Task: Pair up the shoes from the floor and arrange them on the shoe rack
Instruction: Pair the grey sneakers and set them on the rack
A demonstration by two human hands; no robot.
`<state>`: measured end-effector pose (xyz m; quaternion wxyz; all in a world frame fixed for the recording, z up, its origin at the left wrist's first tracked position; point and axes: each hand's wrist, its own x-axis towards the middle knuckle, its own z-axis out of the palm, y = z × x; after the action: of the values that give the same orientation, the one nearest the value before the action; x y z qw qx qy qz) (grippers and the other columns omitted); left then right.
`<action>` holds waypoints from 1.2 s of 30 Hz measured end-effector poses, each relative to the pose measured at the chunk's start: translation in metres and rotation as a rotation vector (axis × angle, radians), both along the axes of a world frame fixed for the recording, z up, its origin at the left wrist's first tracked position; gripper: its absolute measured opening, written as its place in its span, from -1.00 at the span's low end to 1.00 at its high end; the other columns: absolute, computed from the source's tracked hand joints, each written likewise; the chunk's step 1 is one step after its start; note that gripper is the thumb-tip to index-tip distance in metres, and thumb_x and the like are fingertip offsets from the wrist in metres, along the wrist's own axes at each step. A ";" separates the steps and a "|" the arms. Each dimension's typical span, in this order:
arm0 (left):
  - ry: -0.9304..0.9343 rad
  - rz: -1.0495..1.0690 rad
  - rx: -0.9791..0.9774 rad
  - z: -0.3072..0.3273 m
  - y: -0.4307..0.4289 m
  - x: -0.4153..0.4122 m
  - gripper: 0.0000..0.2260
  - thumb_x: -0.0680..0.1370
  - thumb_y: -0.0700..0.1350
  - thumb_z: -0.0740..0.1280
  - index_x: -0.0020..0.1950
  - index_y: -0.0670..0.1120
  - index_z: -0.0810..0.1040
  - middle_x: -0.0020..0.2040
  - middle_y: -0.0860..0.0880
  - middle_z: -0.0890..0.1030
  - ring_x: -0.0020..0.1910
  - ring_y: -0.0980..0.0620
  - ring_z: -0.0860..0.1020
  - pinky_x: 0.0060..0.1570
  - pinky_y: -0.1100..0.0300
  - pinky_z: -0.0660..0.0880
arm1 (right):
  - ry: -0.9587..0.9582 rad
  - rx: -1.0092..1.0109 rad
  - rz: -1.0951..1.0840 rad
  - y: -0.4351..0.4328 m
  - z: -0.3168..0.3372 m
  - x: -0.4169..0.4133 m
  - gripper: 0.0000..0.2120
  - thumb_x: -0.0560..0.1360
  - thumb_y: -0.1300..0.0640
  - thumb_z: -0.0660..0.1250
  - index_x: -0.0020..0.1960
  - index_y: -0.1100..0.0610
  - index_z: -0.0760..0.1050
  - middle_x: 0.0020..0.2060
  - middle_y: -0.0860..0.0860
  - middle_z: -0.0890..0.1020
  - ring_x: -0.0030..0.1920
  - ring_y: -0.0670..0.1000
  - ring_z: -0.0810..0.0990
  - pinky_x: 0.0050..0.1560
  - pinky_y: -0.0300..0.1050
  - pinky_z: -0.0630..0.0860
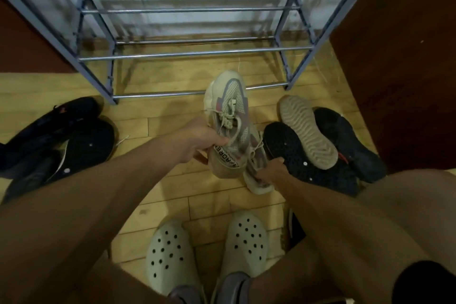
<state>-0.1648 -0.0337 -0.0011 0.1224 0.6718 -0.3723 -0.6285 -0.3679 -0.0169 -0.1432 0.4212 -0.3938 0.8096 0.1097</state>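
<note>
My left hand [197, 142] grips a beige mesh sneaker [229, 111] by its heel collar and holds it off the floor, toe pointing at the rack. Its matching sneaker [259, 180] lies on the floor just below and to the right, mostly hidden behind the first. My right hand [271, 168] is closed on that second sneaker's collar. The grey metal shoe rack [187, 57] stands straight ahead with bare bars on every tier.
Dark shoes [61, 136] lie heaped at the left. At the right, black shoes [345, 138] lie sole-up with a pale sole [308, 131] across them. Brown cabinet panels [407, 57] flank the rack. I wear pale clogs [170, 249] on the wooden floor [158, 111].
</note>
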 end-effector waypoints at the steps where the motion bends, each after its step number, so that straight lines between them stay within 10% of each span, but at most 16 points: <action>1: -0.007 0.008 -0.001 0.000 0.000 0.005 -0.77 0.46 -0.18 0.44 0.10 -0.12 0.55 -0.10 -0.07 0.63 -0.14 -0.06 0.59 -0.35 0.08 0.55 | -0.046 -0.008 -0.052 -0.001 0.004 0.002 -0.09 0.47 0.11 0.41 0.51 0.31 -0.18 0.39 0.29 0.31 0.33 0.25 0.42 0.11 0.01 0.47; 4: -0.032 0.034 0.009 0.002 0.004 0.020 -0.72 0.47 -0.18 0.42 0.18 -0.12 0.54 -0.05 -0.09 0.63 -0.13 -0.07 0.57 -0.35 0.08 0.54 | -0.237 0.031 -0.120 -0.005 0.022 0.009 -0.24 0.42 0.23 0.46 0.47 0.28 0.12 0.30 0.27 0.42 0.25 0.26 0.49 0.19 0.13 0.53; 9: -0.039 0.047 0.041 0.016 0.019 0.040 -0.69 0.48 -0.19 0.42 0.22 -0.13 0.52 -0.06 -0.10 0.63 -0.15 -0.07 0.59 -0.36 0.10 0.54 | -0.521 0.156 -0.185 0.002 0.056 0.022 -0.87 0.42 0.26 0.47 -0.13 0.19 0.52 -0.18 0.08 0.57 -0.13 0.05 0.56 -0.02 0.06 0.60; 22: -0.183 0.101 0.097 0.031 0.026 0.110 -0.65 0.42 -0.24 0.47 0.18 -0.25 0.54 0.04 -0.19 0.66 -0.05 -0.09 0.62 -0.27 0.03 0.62 | -0.551 -0.123 -0.113 -0.045 0.099 0.057 -0.62 0.32 0.27 0.56 0.07 0.35 0.54 -0.01 0.19 0.60 -0.12 0.19 0.64 -0.43 0.01 0.63; 36: -0.106 0.560 -0.168 -0.066 -0.078 0.177 -0.67 0.43 -0.17 0.48 0.16 -0.12 0.52 0.01 -0.12 0.63 -0.04 -0.07 0.62 -0.31 0.12 0.57 | -0.706 -0.312 -0.068 -0.178 0.044 0.144 -0.64 0.29 0.16 0.59 0.00 0.29 0.61 -0.15 0.14 0.68 -0.17 0.10 0.68 -0.30 -0.05 0.63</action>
<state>0.0121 -0.1118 -0.0671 0.3266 0.7678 -0.2291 -0.5014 -0.2237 -0.1950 -0.0997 0.6126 -0.4394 0.6343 -0.1710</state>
